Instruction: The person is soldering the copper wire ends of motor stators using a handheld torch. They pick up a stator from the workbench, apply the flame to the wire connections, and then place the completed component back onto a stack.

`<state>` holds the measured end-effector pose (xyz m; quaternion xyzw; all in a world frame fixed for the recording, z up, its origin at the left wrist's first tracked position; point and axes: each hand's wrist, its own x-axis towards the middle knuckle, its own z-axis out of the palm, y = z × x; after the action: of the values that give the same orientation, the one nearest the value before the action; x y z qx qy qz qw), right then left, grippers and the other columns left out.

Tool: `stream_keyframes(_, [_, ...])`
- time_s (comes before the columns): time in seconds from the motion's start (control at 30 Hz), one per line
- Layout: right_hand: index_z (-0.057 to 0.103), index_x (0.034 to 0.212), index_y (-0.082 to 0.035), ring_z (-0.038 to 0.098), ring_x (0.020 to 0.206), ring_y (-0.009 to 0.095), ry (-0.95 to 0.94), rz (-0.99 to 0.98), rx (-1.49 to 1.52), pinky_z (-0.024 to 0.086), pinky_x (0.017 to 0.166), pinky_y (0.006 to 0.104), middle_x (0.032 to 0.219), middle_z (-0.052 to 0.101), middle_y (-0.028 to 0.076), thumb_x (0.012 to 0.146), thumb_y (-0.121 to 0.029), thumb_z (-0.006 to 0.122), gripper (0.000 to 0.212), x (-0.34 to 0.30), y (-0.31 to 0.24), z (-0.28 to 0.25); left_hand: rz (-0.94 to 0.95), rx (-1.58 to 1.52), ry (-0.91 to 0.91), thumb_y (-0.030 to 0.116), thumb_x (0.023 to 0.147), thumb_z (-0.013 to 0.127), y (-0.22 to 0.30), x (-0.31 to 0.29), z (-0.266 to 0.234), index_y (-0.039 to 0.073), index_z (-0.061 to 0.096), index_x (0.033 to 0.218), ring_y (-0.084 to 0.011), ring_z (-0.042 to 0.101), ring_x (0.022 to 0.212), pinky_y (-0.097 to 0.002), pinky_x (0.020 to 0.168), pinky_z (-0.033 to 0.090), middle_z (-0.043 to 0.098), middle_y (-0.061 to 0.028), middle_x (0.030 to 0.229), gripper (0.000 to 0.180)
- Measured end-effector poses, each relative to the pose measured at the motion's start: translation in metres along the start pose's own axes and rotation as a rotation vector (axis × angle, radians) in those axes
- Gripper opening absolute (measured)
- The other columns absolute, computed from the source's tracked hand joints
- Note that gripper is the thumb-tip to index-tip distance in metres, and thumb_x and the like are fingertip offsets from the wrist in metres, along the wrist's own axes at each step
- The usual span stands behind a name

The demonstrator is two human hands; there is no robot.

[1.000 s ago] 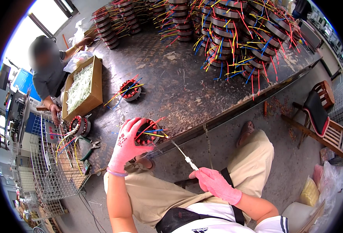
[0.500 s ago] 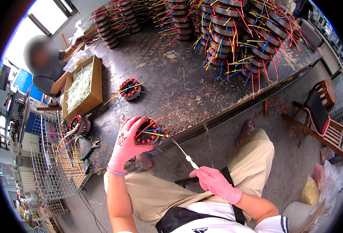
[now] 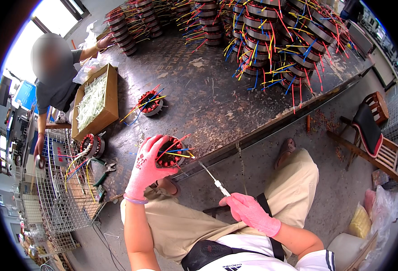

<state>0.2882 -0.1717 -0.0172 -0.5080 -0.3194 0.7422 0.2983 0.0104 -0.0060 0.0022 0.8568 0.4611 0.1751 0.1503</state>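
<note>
My left hand (image 3: 145,168), in a pink glove, is closed around the side of a motor stator (image 3: 177,159) at the table's front edge. Red, blue and yellow wire leads stick out of the stator toward the right. In my right hand (image 3: 249,212), also gloved in pink, is a thin metal rod tool (image 3: 218,183) with a white handle. Its tip points up and left, just short of the wire ends and apart from them. Beyond my left hand, a second stator (image 3: 151,105) with coloured leads lies on the dark table (image 3: 194,95).
Tall stacks of stators (image 3: 258,34) fill the table's back. At left are a cardboard box (image 3: 112,101) of white sleeves, a stator (image 3: 93,145) with white-covered leads, green-handled pliers (image 3: 102,174) and a wire basket (image 3: 63,198). A co-worker (image 3: 57,86) sits beyond; a wooden chair (image 3: 375,135) stands right.
The co-worker's far arm has stretched toward the stacks, and the near hand has dropped beside the wire basket with a small round thing. My hands have barely moved.
</note>
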Motion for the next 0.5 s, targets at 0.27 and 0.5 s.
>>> stream_keyframes(0.27, [0.066, 0.104, -0.003, 0.041, 0.052, 0.005, 0.015, 0.018, 0.016, 0.031, 0.047, 0.0235, 0.059, 0.044, -0.003, 0.104, -0.027, 0.047, 0.031, -0.001, 0.003, -0.004, -0.011, -0.009, -0.012, 0.022, 0.052, 0.089, 0.001, 0.002, 0.002, 0.004, 0.055, 0.132, -0.0378, 0.048, 0.128, -0.0469, 0.11, 0.038, 0.054, -0.0169, 0.135, 0.089])
stream_keyframes(0.5, [0.064, 0.11, 0.003, 0.037, 0.052, 0.005, 0.023, -0.014, 0.064, 0.028, 0.049, 0.022, 0.058, 0.046, -0.004, 0.104, -0.026, 0.048, 0.034, -0.004, 0.003, -0.006, 0.013, 0.019, -0.033, 0.025, 0.054, 0.089, -0.002, -0.005, -0.008, 0.011, 0.055, 0.135, -0.0354, 0.047, 0.129, -0.0492, 0.115, 0.031, 0.053, -0.0143, 0.135, 0.089])
